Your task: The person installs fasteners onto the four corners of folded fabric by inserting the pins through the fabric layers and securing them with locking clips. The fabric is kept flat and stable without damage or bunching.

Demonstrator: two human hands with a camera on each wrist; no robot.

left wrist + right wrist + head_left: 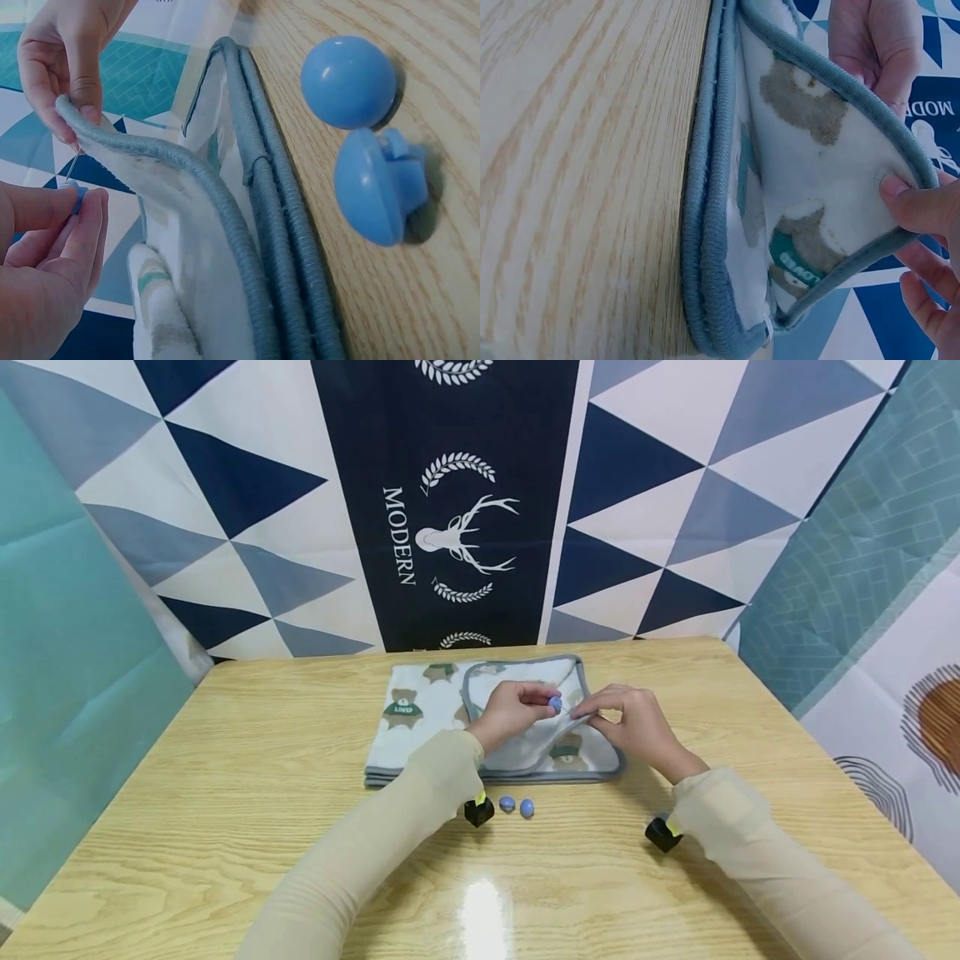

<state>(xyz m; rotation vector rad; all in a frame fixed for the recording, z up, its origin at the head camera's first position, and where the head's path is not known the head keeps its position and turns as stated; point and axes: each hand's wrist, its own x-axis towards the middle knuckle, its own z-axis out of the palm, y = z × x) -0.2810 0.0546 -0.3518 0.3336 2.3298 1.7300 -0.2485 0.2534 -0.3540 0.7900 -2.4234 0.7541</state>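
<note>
My left hand pinches a blue-headed pin between thumb and fingers. In the left wrist view its thin needle points up toward the lifted edge of a white blanket; whether the tip touches the cloth I cannot tell. The folded blanket has bear prints and grey-blue trim. At its raised corner, my right hand grips the trimmed edge, thumb on the printed face in the right wrist view. Two more blue pieces lie on the table by the blanket's near edge: a domed one and one on its side showing a clip base.
The wooden table runs out on both sides of the blanket and in front of it. Behind it hangs a patterned cloth with triangles and a deer head. Black wrist cameras sit under both sleeves.
</note>
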